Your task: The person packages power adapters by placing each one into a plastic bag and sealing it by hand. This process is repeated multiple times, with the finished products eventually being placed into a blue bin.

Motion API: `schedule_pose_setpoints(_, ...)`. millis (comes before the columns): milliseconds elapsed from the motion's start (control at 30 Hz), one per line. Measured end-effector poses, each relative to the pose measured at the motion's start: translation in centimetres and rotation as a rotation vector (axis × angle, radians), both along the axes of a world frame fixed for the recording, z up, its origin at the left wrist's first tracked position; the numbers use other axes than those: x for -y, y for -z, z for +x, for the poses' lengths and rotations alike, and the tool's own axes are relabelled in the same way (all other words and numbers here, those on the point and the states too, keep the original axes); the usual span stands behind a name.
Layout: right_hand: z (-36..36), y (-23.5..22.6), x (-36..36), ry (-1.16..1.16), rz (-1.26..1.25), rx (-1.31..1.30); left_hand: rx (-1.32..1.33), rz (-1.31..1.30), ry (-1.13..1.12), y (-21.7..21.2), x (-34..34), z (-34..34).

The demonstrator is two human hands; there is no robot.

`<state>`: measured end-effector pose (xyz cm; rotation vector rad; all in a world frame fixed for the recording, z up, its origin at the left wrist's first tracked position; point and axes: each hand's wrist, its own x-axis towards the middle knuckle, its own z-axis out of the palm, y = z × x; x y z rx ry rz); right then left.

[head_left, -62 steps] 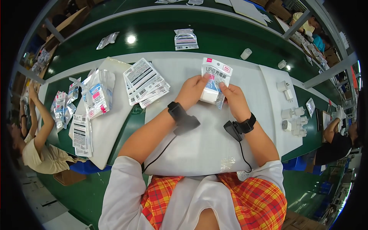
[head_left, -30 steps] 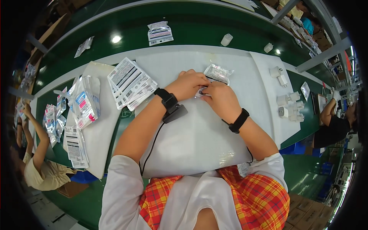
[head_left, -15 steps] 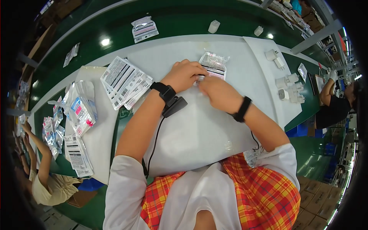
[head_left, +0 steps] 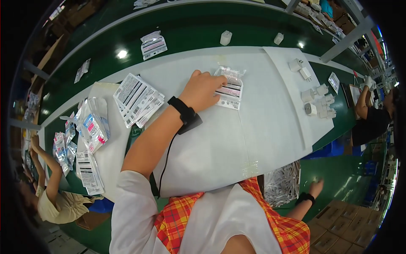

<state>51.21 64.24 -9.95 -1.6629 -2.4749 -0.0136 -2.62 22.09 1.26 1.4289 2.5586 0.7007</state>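
A clear-and-white printed pouch (head_left: 231, 91) lies on the white work surface (head_left: 203, 148). My left hand (head_left: 202, 89) grips its left edge, one finger over the printed face and the thumb lower down. My right hand (head_left: 316, 187) is off the surface at the lower right, low beside my body; its fingers are too small and blurred to read. Closest to that hand is a box of white scraps (head_left: 281, 183) below the surface's front edge. Left of my left hand lies a fanned stack of printed white packages (head_left: 138, 100).
White plug adapters (head_left: 319, 101) stand on a white sheet at right. Colourful pouches (head_left: 94, 127) and more printed packages (head_left: 89, 173) lie at left. Along the far green strip sit a pouch (head_left: 153, 45) and two adapters (head_left: 226, 38). Co-workers are on both sides; cartons (head_left: 342, 228) are stacked at lower right.
My right hand has left the pouch and swung down to the lower right, beyond the surface edge. My left hand remains at the pouch, whose printed face now shows more fully.
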Motion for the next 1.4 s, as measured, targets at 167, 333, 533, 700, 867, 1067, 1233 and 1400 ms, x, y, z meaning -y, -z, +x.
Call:
schedule_pose_setpoints(167, -23.3, -17.1, 12.3, -0.487, -0.142, -0.863, -0.197, -0.065, -0.012, 0.0, -0.2, 0.8)
schedule_pose_setpoints(333, -41.9, -18.5, 23.6, -0.938, -0.509, -0.152, -0.253, -0.048, -0.081, -0.3, 0.3, 1.4)
schedule_pose_setpoints(533, -46.6, -11.5, 21.3, -1.084, -0.306, -0.065, -0.126, -0.064, -0.233, -0.5, 2.1, 1.2)
schedule_pose_setpoints(700, -48.5, -12.2, 20.4, -1.038, -0.724, -0.115, -0.228, -0.017, -0.230, -2.0, 6.6, 0.6)
schedule_pose_setpoints(867, -55.5, -13.1, 16.7, -0.982, -1.114, -0.433, -0.367, -0.052, -0.583, -0.9, 17.8, -1.3)
schedule_pose_setpoints(1067, -64.1, -13.9, 9.9, -0.798, -1.018, -0.832, -0.160, -0.258, -0.768, 0.0, 18.9, -0.2)
schedule_pose_setpoints(1233, -59.8, -16.7, 15.0, -0.943, -0.883, -0.787, -0.395, -0.151, -0.573, -2.0, 9.8, 0.0)
schedule_pose_setpoints(1400, -52.4, -17.0, 24.7, -1.610, -0.663, -0.242, -0.376, 0.109, -0.379, 5.7, 2.8, 0.7)
